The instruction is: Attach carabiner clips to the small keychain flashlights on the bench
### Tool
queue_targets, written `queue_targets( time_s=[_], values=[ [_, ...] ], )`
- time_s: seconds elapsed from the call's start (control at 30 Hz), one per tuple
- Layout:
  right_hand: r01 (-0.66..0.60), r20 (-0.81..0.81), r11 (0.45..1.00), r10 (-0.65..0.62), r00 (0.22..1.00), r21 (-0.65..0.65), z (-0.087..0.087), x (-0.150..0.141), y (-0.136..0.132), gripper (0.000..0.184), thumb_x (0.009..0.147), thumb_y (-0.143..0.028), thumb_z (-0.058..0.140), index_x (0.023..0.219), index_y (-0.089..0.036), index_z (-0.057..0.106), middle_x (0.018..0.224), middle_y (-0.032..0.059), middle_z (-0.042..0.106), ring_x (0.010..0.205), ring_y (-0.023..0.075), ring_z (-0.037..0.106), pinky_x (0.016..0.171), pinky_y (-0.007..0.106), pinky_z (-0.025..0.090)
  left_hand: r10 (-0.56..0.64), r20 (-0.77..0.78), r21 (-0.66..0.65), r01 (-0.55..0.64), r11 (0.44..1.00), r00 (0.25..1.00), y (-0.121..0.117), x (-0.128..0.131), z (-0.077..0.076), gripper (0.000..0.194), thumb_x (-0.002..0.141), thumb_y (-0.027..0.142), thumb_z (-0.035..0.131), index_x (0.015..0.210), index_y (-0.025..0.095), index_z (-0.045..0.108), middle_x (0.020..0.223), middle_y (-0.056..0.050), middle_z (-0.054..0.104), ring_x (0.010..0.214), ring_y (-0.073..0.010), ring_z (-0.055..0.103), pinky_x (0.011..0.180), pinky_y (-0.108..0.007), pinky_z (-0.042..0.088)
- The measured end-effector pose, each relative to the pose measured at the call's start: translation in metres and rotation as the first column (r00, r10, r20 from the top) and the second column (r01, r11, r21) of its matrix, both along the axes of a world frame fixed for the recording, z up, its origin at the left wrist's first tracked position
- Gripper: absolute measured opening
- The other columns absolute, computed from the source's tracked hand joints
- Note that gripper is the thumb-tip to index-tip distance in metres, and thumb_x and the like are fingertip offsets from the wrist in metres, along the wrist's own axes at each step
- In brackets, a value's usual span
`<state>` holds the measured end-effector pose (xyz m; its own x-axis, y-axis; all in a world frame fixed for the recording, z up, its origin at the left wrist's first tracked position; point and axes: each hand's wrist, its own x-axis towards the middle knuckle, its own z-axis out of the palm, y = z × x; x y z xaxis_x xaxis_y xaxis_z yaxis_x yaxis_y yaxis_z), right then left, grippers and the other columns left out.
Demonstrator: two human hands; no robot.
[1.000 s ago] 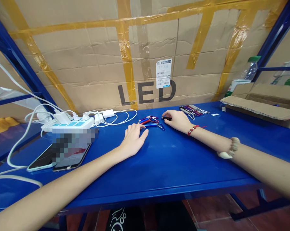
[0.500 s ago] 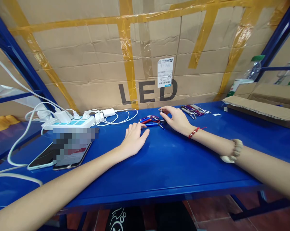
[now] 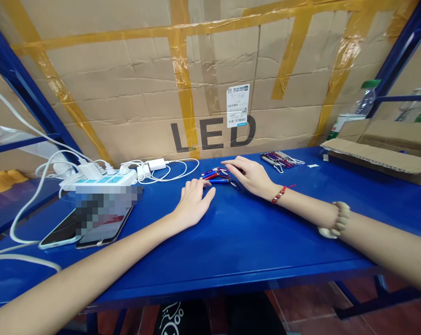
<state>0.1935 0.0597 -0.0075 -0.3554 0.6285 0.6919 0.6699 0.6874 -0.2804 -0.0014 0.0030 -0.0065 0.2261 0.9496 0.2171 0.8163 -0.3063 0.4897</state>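
My left hand (image 3: 193, 203) rests on the blue tabletop, thumb spread out and fingers extended. Its fingertips reach the near side of a small pile of keychain flashlights (image 3: 215, 175), shiny blue, red and purple tubes with carabiner clips. On the pile's right side is my right hand (image 3: 251, 176), palm down with bent fingers. A dark piece shows under its index finger by the thumb; the fingers cover most of it, so its kind is unclear. Beyond that hand lies a second group of flashlights (image 3: 279, 160), silver and purple, laid side by side with their clips to the right.
At left, a white power strip (image 3: 105, 180) with chargers and looping cables stands behind two phones (image 3: 107, 228). To the right are an open cardboard box (image 3: 381, 160) and a plastic bottle (image 3: 359, 109). A large taped carton (image 3: 133, 93) walls off the back.
My right hand has shifted slightly left and toward me, its fingers now lower over the pile's right end. The left hand stays in place. The view has moved slightly.
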Motion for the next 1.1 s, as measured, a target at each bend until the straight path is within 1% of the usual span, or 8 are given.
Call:
queue_targets(
  time_s=[0.13, 0.23, 0.33, 0.43, 0.67, 0.87, 0.97, 1.1],
  values=[
    [-0.106, 0.051, 0.994, 0.106, 0.993, 0.013, 0.0, -0.001, -0.001, 0.034, 0.092, -0.04, 0.045, 0.11, -0.02, 0.066, 0.091, 0.0052, 0.065, 0.077, 0.0145, 0.06, 0.065, 0.025, 0.043, 0.0, -0.003, 0.008, 0.0, 1.0, 1.0, 0.0, 0.0, 0.0, 0.032, 0.09, 0.041, 0.034, 0.106, 0.021, 0.051, 0.114, -0.006, 0.054, 0.112, -0.0226, 0.043, 0.101, -0.044, 0.03],
    [-0.187, 0.101, 0.982, 0.185, 0.978, 0.017, 0.0, -0.004, -0.005, 0.035, 0.091, -0.041, 0.047, 0.113, -0.02, 0.065, 0.091, 0.0055, 0.064, 0.076, 0.0135, 0.059, 0.065, 0.025, 0.044, -0.007, -0.004, 0.01, 0.007, 1.0, 1.0, 0.0, 0.0, 0.0, 0.032, 0.09, 0.042, 0.034, 0.106, 0.021, 0.051, 0.113, -0.006, 0.054, 0.111, -0.0226, 0.043, 0.101, -0.044, 0.03],
    [-0.255, 0.141, 0.967, 0.25, 0.958, 0.014, 0.0, -0.007, -0.01, 0.036, 0.09, -0.042, 0.048, 0.114, -0.022, 0.065, 0.093, 0.0055, 0.064, 0.079, 0.014, 0.06, 0.067, 0.025, 0.045, -0.008, -0.013, 0.006, 0.008, 1.0, 1.0, 0.0, 0.0, 0.0, 0.033, 0.09, 0.042, 0.033, 0.107, 0.02, 0.051, 0.113, -0.007, 0.054, 0.111, -0.023, 0.042, 0.1, -0.045, 0.03],
    [-0.301, 0.153, 0.954, 0.297, 0.943, 0.005, 0.001, -0.008, -0.013, 0.035, 0.089, -0.042, 0.05, 0.113, -0.023, 0.065, 0.098, 0.0058, 0.066, 0.087, 0.0156, 0.061, 0.073, 0.027, 0.047, -0.015, -0.024, 0.003, 0.015, 1.0, 1.0, 0.0, -0.001, 0.0, 0.034, 0.09, 0.043, 0.033, 0.108, 0.02, 0.051, 0.112, -0.007, 0.053, 0.111, -0.0235, 0.042, 0.1, -0.046, 0.031],
    [-0.288, 0.186, 0.956, 0.292, 0.938, -0.053, 0.001, -0.007, -0.012, 0.03, 0.088, -0.041, 0.051, 0.105, -0.023, 0.067, 0.103, 0.0053, 0.066, 0.094, 0.017, 0.062, 0.08, 0.03, 0.049, -0.013, -0.029, 0.007, 0.014, 1.0, 0.999, 0.001, -0.001, -0.001, 0.033, 0.089, 0.042, 0.033, 0.108, 0.021, 0.051, 0.113, -0.006, 0.053, 0.111, -0.0239, 0.042, 0.1, -0.045, 0.031],
    [-0.309, 0.207, 0.947, 0.321, 0.924, -0.087, 0.001, -0.007, -0.013, 0.025, 0.087, -0.038, 0.054, 0.102, -0.022, 0.067, 0.113, 0.0049, 0.065, 0.108, 0.0188, 0.058, 0.088, 0.033, 0.048, -0.014, -0.039, 0.013, 0.015, 1.0, 0.999, 0.001, -0.001, 0.0, 0.033, 0.089, 0.042, 0.034, 0.109, 0.021, 0.051, 0.113, -0.007, 0.053, 0.112, -0.0242, 0.042, 0.099, -0.044, 0.032],
    [-0.288, 0.226, 0.951, 0.307, 0.925, -0.112, 0.001, -0.007, -0.014, 0.024, 0.087, -0.035, 0.054, 0.103, -0.023, 0.067, 0.115, 0.0051, 0.064, 0.109, 0.0195, 0.058, 0.087, 0.033, 0.049, -0.019, -0.047, 0.016, 0.02, 1.0, 0.999, 0.0, -0.001, 0.0, 0.034, 0.089, 0.042, 0.035, 0.11, 0.021, 0.052, 0.114, -0.007, 0.053, 0.112, -0.0241, 0.042, 0.099, -0.045, 0.032],
    [-0.26, 0.268, 0.956, 0.288, 0.919, -0.134, 0.002, -0.007, -0.014, 0.024, 0.087, -0.034, 0.054, 0.106, -0.023, 0.066, 0.117, 0.0049, 0.063, 0.106, 0.0193, 0.06, 0.081, 0.031, 0.05, -0.021, -0.047, 0.011, 0.022, 1.0, 0.999, 0.0, -0.001, 0.001, 0.034, 0.09, 0.042, 0.035, 0.11, 0.021, 0.052, 0.114, -0.007, 0.053, 0.112, -0.0237, 0.042, 0.1, -0.044, 0.031]
  ],
)
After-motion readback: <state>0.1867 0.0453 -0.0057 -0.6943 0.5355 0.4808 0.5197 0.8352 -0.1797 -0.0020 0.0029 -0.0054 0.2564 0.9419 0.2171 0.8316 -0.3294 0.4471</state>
